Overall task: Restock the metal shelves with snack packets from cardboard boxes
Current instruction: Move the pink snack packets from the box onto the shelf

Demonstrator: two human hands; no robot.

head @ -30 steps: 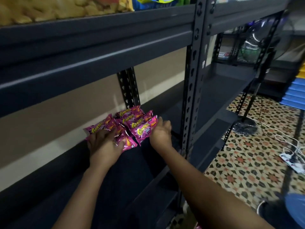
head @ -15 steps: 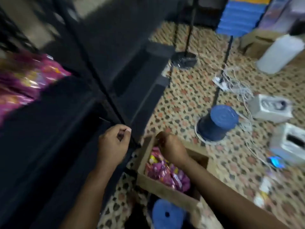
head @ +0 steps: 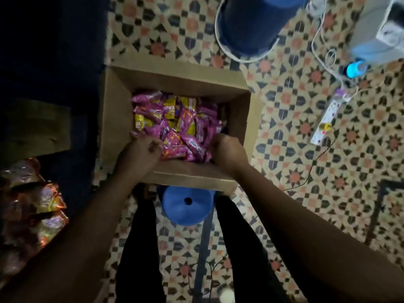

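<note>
An open cardboard box [head: 118,119] stands on the patterned floor right below me, holding a heap of pink and yellow snack packets [head: 181,119]. Both my hands are inside it at the near wall. My left hand [head: 142,153] has its fingers curled round packets at the left of the heap. My right hand [head: 227,149] is curled into the right side of the heap and grips packets there; its fingertips are hidden. The dark metal shelf [head: 48,62] runs along the left edge.
Orange packets [head: 32,204] lie on the shelf at lower left. A blue stool [head: 188,204] sits between my legs under the box's near edge. A dark blue stool [head: 247,25], a power strip [head: 325,121], cables and a white device [head: 376,33] lie on the floor.
My view swung from the shelf down to the box. Both hands left the pink packets on the shelf, came down and went into the box, closing on packets.
</note>
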